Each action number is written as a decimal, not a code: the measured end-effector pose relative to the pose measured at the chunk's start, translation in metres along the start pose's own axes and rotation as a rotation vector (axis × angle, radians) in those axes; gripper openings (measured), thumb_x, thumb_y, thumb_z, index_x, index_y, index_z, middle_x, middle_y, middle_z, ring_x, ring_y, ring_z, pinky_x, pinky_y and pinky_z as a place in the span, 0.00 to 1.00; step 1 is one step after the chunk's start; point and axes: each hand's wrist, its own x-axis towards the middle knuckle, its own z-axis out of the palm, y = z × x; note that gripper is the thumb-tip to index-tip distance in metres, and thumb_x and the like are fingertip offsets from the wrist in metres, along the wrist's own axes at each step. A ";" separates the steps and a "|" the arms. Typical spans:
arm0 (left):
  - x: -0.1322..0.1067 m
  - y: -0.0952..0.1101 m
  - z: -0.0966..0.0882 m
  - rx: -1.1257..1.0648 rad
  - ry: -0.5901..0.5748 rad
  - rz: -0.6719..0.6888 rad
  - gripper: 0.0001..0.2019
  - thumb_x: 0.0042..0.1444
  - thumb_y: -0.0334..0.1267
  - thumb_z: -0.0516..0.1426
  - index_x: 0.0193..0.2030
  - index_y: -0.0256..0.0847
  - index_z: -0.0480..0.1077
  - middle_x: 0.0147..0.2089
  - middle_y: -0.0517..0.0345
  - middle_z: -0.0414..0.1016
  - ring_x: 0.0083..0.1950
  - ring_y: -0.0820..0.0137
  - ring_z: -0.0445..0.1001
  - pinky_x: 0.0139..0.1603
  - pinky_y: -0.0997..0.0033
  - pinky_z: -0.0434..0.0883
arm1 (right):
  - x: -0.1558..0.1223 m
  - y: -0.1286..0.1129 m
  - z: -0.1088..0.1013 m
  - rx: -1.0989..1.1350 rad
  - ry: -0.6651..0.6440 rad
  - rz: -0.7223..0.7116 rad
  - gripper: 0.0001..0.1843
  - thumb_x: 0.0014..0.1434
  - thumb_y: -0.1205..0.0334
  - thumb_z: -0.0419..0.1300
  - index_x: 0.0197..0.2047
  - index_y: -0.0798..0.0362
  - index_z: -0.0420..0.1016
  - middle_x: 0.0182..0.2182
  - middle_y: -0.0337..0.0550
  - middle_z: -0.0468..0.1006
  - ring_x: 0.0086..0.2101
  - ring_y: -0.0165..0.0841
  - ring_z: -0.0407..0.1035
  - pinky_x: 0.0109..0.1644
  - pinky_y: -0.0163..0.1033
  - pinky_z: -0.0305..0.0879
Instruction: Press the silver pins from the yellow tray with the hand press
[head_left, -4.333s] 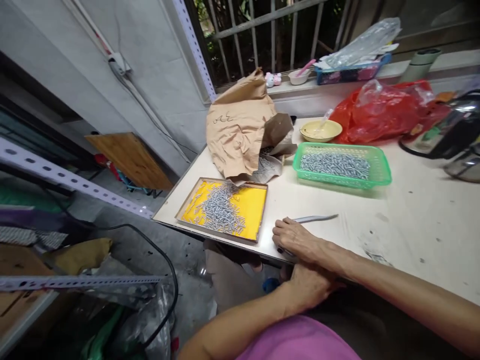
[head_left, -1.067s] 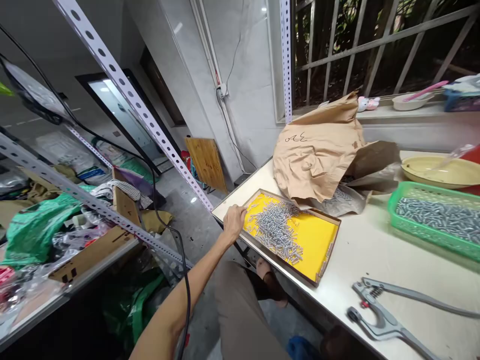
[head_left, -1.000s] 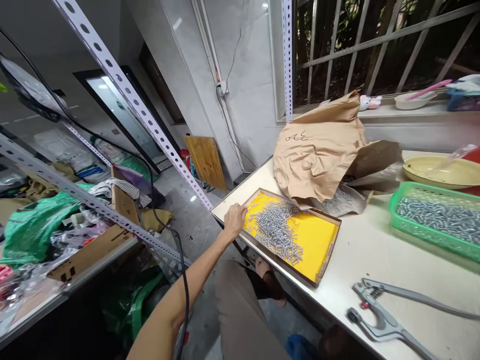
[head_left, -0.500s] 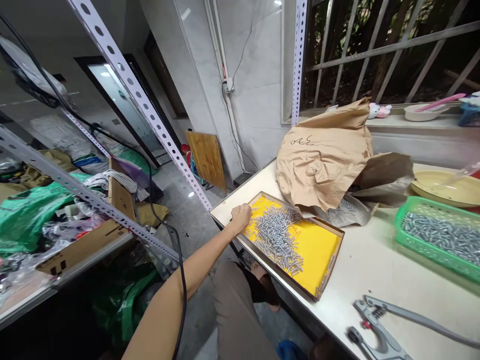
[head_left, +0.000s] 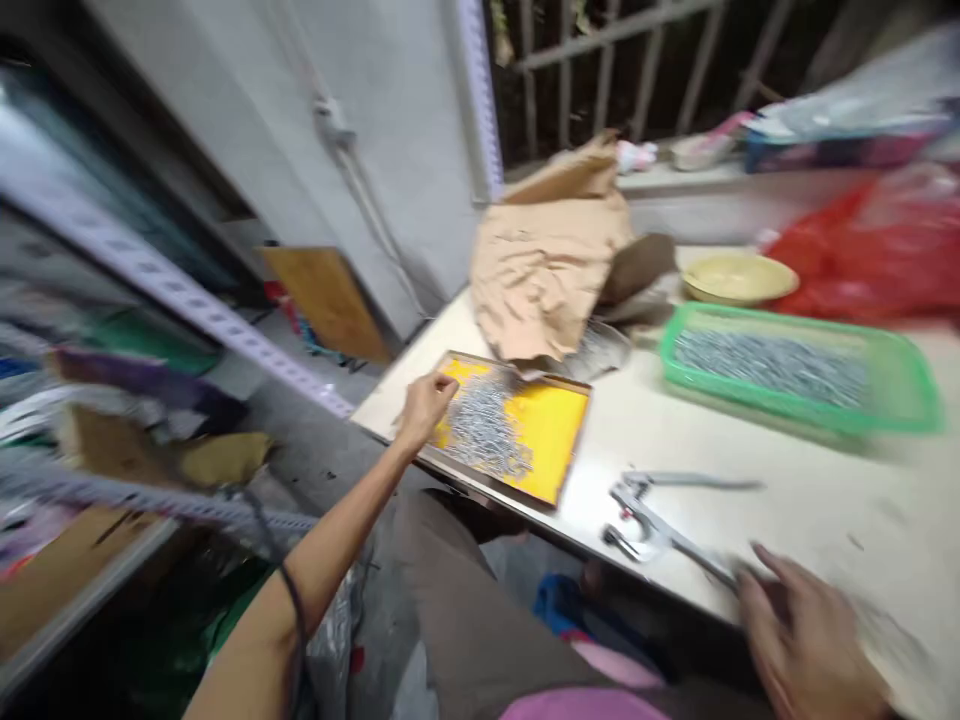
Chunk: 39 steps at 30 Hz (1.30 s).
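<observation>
Your left hand [head_left: 426, 408]: fingers bunched at near-left corner of yellow-lined tray [head_left: 553, 425]; cannot tell if gripping anything. Metal pieces [head_left: 484, 425] heaped in tray, just right of that hand. Your right hand [head_left: 814, 630]: blurred, fingers parted, by handle end of grey pliers [head_left: 675, 535]; contact unclear. Pliers on bench [head_left: 806, 515], between your hands. Green basket [head_left: 904, 390] beyond right hand.

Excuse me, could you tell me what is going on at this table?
A person has the left hand, fingers curled, at the left edge of a yellow-lined tray with small metal pieces heaped in it; its exact grip is unclear. The right hand, blurred and spread, is by a handle of the pliers-like tool; contact is hard to tell. More metal pieces lie in the green basket beyond the tool.
</observation>
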 end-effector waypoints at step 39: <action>-0.126 0.163 0.108 -0.873 -0.742 -0.211 0.18 0.42 0.47 0.65 0.32 0.32 0.71 0.17 0.65 0.65 0.15 0.81 0.60 0.12 0.82 0.58 | 0.087 0.021 -0.022 -0.247 -0.387 -0.266 0.16 0.60 0.71 0.54 0.49 0.49 0.73 0.37 0.46 0.71 0.39 0.38 0.59 0.44 0.43 0.52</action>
